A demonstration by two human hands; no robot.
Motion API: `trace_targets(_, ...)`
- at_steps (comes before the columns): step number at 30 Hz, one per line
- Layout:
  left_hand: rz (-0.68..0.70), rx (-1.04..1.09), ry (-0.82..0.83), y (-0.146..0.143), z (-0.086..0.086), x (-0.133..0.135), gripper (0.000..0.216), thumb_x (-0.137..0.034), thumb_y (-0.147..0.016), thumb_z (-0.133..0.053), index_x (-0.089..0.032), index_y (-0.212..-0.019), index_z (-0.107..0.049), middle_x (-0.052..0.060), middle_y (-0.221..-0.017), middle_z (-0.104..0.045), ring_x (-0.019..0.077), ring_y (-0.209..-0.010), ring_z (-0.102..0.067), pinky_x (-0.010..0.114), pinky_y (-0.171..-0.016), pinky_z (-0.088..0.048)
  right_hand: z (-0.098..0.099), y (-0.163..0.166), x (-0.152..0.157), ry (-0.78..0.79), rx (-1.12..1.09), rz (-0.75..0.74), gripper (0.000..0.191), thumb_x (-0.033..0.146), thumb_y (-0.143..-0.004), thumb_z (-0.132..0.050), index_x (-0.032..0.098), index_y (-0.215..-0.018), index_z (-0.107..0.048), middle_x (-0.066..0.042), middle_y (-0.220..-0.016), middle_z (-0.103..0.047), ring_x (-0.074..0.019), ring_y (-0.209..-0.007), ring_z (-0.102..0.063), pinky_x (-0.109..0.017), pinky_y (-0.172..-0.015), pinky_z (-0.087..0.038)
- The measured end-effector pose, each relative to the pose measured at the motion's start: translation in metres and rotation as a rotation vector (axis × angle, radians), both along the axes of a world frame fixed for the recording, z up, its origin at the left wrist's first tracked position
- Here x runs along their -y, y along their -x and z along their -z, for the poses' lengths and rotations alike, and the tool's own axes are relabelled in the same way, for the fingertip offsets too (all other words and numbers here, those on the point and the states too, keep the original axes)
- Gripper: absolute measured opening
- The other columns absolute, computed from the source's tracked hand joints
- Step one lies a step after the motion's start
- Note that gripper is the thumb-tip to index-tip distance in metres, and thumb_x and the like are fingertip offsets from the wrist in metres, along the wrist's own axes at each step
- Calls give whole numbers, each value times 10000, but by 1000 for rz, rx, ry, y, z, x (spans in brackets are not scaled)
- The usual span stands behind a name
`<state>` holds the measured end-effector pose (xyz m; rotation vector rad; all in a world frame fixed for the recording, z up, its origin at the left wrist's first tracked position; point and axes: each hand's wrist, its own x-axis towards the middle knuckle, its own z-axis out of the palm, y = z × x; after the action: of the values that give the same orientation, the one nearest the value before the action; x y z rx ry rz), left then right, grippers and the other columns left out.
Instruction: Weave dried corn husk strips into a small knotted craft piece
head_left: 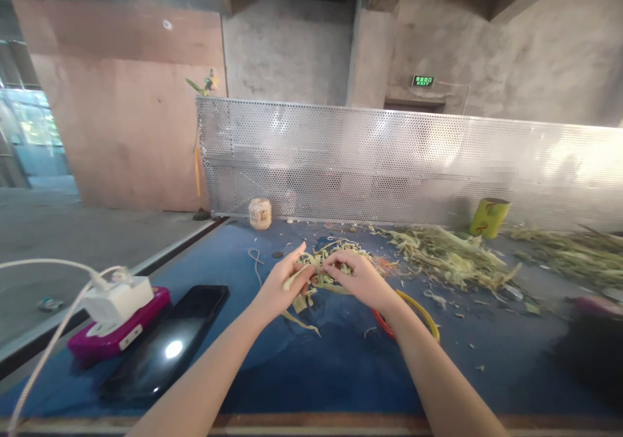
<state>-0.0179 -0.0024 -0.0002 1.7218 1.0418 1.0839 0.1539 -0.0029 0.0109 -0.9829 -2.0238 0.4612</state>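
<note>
My left hand (287,280) is closed on a pale yellow-green dried husk strip (296,278), whose flat end sticks out past the thumb. My right hand (354,272) meets it from the other side, fingertips pinched on the same husk work; the exact grip is partly hidden. Beneath and behind both hands lies a tangle of shredded husk pieces (360,250). One loose strip (302,323) trails onto the blue table below my left hand. A yellow and red ring (422,313) lies partly under my right forearm.
On the left are a black phone (195,313) and a magenta power strip (121,339) with a white plug and cable. A whitish jar (260,214) and a yellow-green can (489,218) stand near the perforated metal screen (331,158). Husk heaps (450,255) cover the right side.
</note>
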Motion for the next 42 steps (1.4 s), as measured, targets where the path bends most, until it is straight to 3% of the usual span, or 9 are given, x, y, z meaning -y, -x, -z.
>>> trace_targets(5,-10,5,34,-2,4,-2,718,-374,-738,-525,-130,-1349,-235,10,-647,-565,131,-550,-467,265,-545,-379,6,6,-4,120,-165,30,214,260,-732,-542,190,-933,-528,16,-683,-571,-118,-642,-526,-248,-617,-414)
trace_targets(8,18,-38,20,-3,5,-2,724,-379,-730,-534,-133,-1346,-243,34,-715,-594,141,-574,-489,271,-560,-385,9,7,-8,140,-142,55,111,252,-705,-564,171,-779,-581,18,-620,-549,-109,-586,-494,-240,-587,-403)
trace_targets(11,35,-42,7,-3,3,-2,723,-358,-742,-524,-107,-1347,-218,-6,-614,-536,129,-541,-460,260,-546,-377,10,6,-10,123,-185,123,98,251,-710,-544,161,-686,-574,9,-606,-548,-110,-576,-492,-241,-577,-408)
trace_targets(14,74,8,6,-3,1,-1,645,-328,-746,-523,-115,-1308,-287,-35,-567,-479,109,-510,-425,242,-523,-362,9,4,-9,71,-201,163,139,234,-721,-525,171,-823,-596,-11,-726,-599,-117,-616,-514,-259,-616,-430)
trace_targets(17,166,49,3,-4,0,1,511,-316,-746,-524,-147,-1214,-410,-27,-604,-483,98,-508,-416,240,-520,-359,8,6,-6,52,-145,89,245,232,-737,-527,209,-968,-605,-33,-925,-627,-139,-751,-555,-293,-716,-445)
trace_targets(19,195,67,8,-5,1,1,465,-320,-742,-531,-151,-1168,-456,-33,-590,-460,97,-502,-411,245,-523,-356,8,8,-4,50,-123,34,217,232,-742,-540,221,-939,-629,-31,-935,-640,-157,-822,-567,-311,-762,-444)
trace_targets(28,354,352,171,-7,4,2,262,-264,-722,-582,-125,-945,-591,-42,-586,-371,58,-502,-321,232,-501,-282,11,7,-4,-243,-160,-198,293,95,-791,-457,267,-882,-677,-25,-895,-624,-129,-835,-579,-275,-748,-467)
trace_targets(36,372,432,254,-8,2,3,108,-218,-702,-607,-121,-749,-602,-29,-576,-408,58,-514,-324,235,-496,-256,9,3,0,-396,5,-122,336,107,-803,-407,256,-995,-639,-56,-916,-579,-146,-849,-561,-294,-748,-478)
trace_targets(42,357,431,253,-7,1,2,157,-233,-695,-615,-126,-809,-633,-13,-607,-441,68,-541,-335,239,-508,-259,7,3,3,-442,46,-139,291,171,-806,-461,237,-1050,-604,-73,-949,-570,-167,-890,-546,-321,-779,-470)
